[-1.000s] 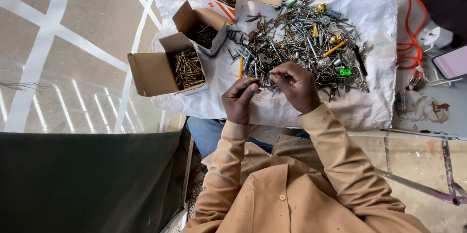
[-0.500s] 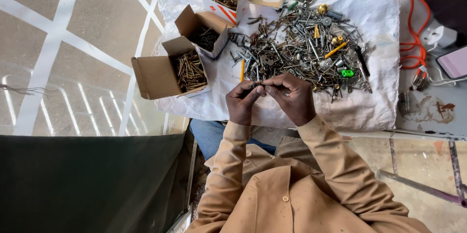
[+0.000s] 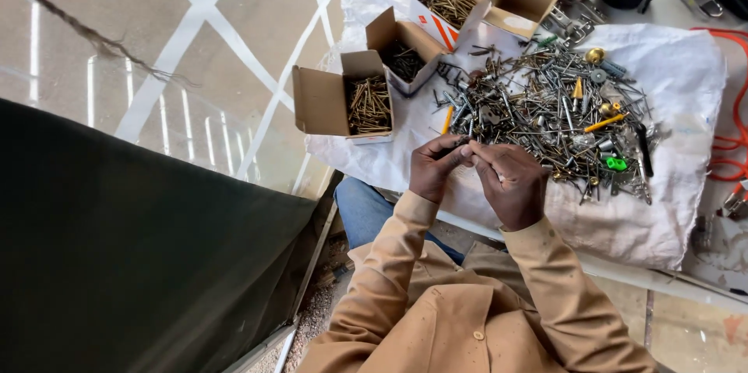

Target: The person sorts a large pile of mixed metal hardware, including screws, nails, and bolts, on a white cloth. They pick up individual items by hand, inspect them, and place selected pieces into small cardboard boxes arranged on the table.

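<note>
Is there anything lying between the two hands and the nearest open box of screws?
Nothing visible. Between the left hand, the right hand and the nearest box lies only bare white sack.

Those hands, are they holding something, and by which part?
Left hand and right hand pinch one small dark screw between their fingertips; which end cannot be told.

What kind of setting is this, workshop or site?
Probably an informal workshop or building-site bench. A pile of mixed screws and nails lies on a white woven sack; open cardboard boxes hold sorted screws, and an orange cable runs alongside.
</note>
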